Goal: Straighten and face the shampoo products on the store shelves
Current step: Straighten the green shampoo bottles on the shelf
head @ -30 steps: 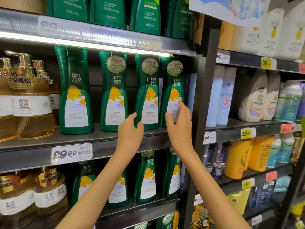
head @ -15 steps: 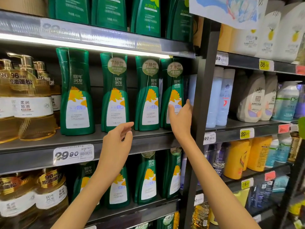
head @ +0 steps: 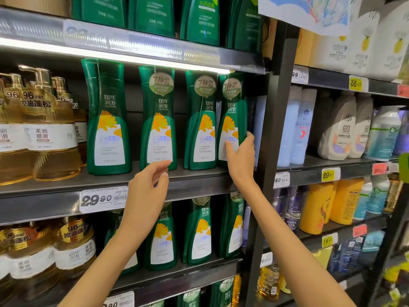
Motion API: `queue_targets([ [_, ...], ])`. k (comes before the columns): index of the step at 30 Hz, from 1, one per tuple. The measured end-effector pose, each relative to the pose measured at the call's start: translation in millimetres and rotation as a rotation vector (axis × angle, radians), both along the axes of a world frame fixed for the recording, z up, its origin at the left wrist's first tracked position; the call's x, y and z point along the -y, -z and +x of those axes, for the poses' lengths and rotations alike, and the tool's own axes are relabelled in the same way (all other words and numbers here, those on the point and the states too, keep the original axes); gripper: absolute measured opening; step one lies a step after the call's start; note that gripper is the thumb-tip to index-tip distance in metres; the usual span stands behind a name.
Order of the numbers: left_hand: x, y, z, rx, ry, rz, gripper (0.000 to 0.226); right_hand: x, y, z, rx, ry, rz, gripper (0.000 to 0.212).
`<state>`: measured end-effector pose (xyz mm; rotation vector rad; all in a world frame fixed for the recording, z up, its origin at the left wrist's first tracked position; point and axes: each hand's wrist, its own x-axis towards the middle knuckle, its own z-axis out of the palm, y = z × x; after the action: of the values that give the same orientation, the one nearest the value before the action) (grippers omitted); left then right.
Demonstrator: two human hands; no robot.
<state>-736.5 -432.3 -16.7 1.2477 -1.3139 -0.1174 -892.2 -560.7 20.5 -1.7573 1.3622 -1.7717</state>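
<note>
Shelving (head: 55,196) of dark metal carries amber pump bottles (head: 51,134) at left, then a row of green shampoos. The left hand (head: 147,191) hovers just below the second green bottle (head: 158,116), fingers loosely curled, holding nothing. The right hand (head: 240,158) grips the rightmost green bottle (head: 232,111), thumb on its white label, fingers round its side; it stands upright, yellow flower facing out.

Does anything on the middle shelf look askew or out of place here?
Yes. The rightmost green bottle looks turned to the left and crowds its neighbour, while the other green bottles face front with gaps between them. The right hand grips its lower part. The left hand holds nothing.
</note>
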Motion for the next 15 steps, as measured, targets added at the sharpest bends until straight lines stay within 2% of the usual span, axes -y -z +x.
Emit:
queue_targets([
  [7,-9.7,4.9,-0.6,-0.023,0.027,-0.012,0.036,-18.7,2.9,14.8,-0.11,0.292,-0.048,0.059],
  [15,-25.8,9.6,-17.9,-0.069,0.196,0.096,0.032,-49.9,-9.3,-5.3,-0.084,0.282,-0.05,0.053],
])
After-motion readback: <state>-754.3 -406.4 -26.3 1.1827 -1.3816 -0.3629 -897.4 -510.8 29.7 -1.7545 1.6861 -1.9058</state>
